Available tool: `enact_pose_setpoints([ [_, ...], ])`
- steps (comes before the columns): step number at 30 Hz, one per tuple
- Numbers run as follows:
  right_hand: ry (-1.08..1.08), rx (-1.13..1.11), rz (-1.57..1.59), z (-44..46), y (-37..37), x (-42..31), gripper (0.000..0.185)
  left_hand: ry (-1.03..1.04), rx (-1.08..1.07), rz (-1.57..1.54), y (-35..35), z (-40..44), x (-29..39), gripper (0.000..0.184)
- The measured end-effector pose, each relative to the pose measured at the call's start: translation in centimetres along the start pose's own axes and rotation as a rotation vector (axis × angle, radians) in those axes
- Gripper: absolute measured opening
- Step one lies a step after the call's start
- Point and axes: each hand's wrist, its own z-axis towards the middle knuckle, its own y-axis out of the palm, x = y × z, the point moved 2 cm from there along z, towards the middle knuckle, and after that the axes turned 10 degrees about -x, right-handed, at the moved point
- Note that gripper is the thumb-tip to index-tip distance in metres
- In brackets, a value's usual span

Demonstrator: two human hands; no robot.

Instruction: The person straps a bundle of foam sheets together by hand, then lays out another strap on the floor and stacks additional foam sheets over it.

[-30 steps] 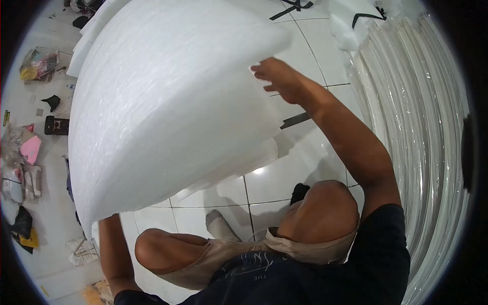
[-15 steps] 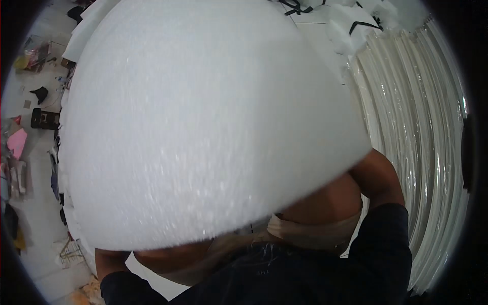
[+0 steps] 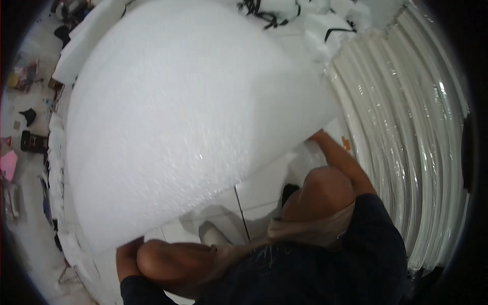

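A large white foam sheet (image 3: 188,101) with a glossy surface fills the middle of the view. Its near edge runs slanting above my knees, higher on the right. At the near left corner, my left hand (image 3: 133,244) grips the edge, with the fingers hidden beneath the sheet. My right hand (image 3: 317,136) has hold of the near right corner; most of its fingers are tucked out of sight under the foam.
Long stacked white rolls or folds in clear plastic (image 3: 401,132) line the right side. White bundles with black straps (image 3: 330,33) lie at the back right. A dark box-shaped item (image 3: 34,142) and a pink piece (image 3: 8,164) lie left. Tiled floor (image 3: 264,188) shows near my legs.
The sheet's near edge has moved forward, away from my body, uncovering the floor and my knees. Both hands have gone with it, and my right arm has stretched out further.
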Motion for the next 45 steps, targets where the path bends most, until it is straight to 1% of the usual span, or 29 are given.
enact_pose_setpoints([
  [1,-0.075,0.265,-0.013,-0.4,3.0,1.2,0.063,0.005,-0.001,0.012,0.2,0.9,-0.4,0.034],
  [2,-0.100,0.370,0.092,-2.4,2.7,0.5,0.046,0.015,-0.004,0.031,0.4,1.7,-0.3,0.033],
  [3,-0.133,0.477,0.001,-3.2,4.0,0.7,0.026,0.023,-0.006,0.047,0.3,2.1,0.0,0.032],
  [4,-0.164,0.496,0.120,-4.5,3.8,-0.3,0.015,0.025,-0.012,0.062,0.5,2.4,-0.1,0.031],
  [7,-0.064,0.431,0.038,-5.9,3.7,-1.3,0.017,0.038,-0.020,0.097,0.3,2.6,-0.5,0.029],
  [9,0.101,0.346,0.031,-6.3,0.5,-2.4,0.018,0.058,-0.018,0.135,-0.3,2.4,-0.7,0.027],
  [12,0.016,0.576,0.068,-1.9,-3.5,0.4,0.017,0.087,-0.011,0.208,-1.6,2.4,-1.1,0.025],
  [13,0.092,0.373,0.208,-0.8,-6.1,1.4,0.020,0.111,-0.002,0.240,-2.2,2.4,-1.1,0.024],
  [15,-0.002,0.318,0.102,-3.5,-14.4,-3.5,0.025,0.181,0.036,0.319,-4.0,1.7,-1.2,0.023],
  [17,-0.156,0.416,0.098,0.1,-17.4,-2.4,0.024,0.291,0.119,0.441,-7.2,0.7,-1.7,0.022],
  [18,-0.091,0.414,0.073,-2.1,-20.9,-5.1,0.022,0.301,0.123,0.535,-9.1,-0.9,-1.2,0.022],
  [19,-0.079,0.446,0.156,-2.6,-22.7,-5.8,0.020,0.282,0.140,0.643,-10.9,-2.4,-0.8,0.021],
  [20,-0.099,0.510,0.142,-2.6,-23.9,-5.5,0.021,0.176,0.062,0.690,-13.3,-9.6,4.8,0.021],
  [21,-0.048,0.526,0.133,-2.7,-25.0,-4.9,0.024,0.110,0.063,0.946,-14.2,-10.7,5.2,0.019],
  [23,0.004,0.500,0.054,-4.9,-27.6,-5.6,0.024,0.003,0.092,1.028,-16.3,-12.0,4.4,0.017],
  [25,0.062,0.503,-0.064,-5.1,-29.2,-4.2,0.022,0.007,0.292,1.171,-18.2,-13.9,4.9,0.013],
  [26,0.106,0.541,-0.084,-4.9,-29.6,-2.9,0.022,0.014,0.290,1.177,-18.9,-13.7,4.5,0.013],
  [28,0.179,0.621,-0.140,-5.2,-30.1,-0.5,0.020,0.111,0.553,1.221,-21.1,-13.6,3.5,0.011],
  [31,0.286,0.746,-0.074,-6.7,-32.4,1.1,0.019,0.180,0.744,1.131,-24.3,-13.8,2.6,0.007],
  [33,0.335,0.769,-0.089,-7.5,-33.6,1.9,0.020,0.375,0.730,0.802,-26.7,-14.6,2.2,0.007],
  [35,0.218,0.945,-0.076,-8.3,-35.1,1.9,0.023,0.533,0.614,0.676,-28.3,-16.5,3.4,0.012],
  [37,0.142,0.928,-0.064,-9.6,-36.8,0.1,0.024,0.449,0.523,0.332,-28.8,-19.3,5.2,0.019],
  [38,0.057,0.911,-0.058,-10.6,-38.0,-1.4,0.025,0.451,0.534,0.336,-28.6,-21.4,6.9,0.019],
  [40,-0.042,0.803,0.109,-12.6,-39.9,-4.2,0.024,0.214,0.511,0.607,-27.9,-24.5,9.3,0.024],
  [41,-0.131,0.680,0.263,-13.4,-40.4,-5.3,0.023,0.204,0.509,0.606,-28.6,-24.7,8.5,0.024],
  [42,-0.142,0.674,0.260,-14.1,-40.9,-6.3,0.023,0.146,0.489,0.716,-29.6,-24.8,7.2,0.025],
  [43,-0.270,0.623,0.289,-14.7,-41.3,-7.2,0.020,0.089,0.473,0.827,-30.0,-25.4,7.4,0.025],
  [44,-0.396,0.570,0.321,-15.4,-41.6,-8.2,0.017,-0.121,0.387,0.775,-30.6,-26.4,7.6,0.023],
  [45,-0.402,0.569,0.325,-16.0,-41.9,-9.3,0.017,-0.128,0.391,0.776,-31.2,-26.5,7.4,0.023],
])
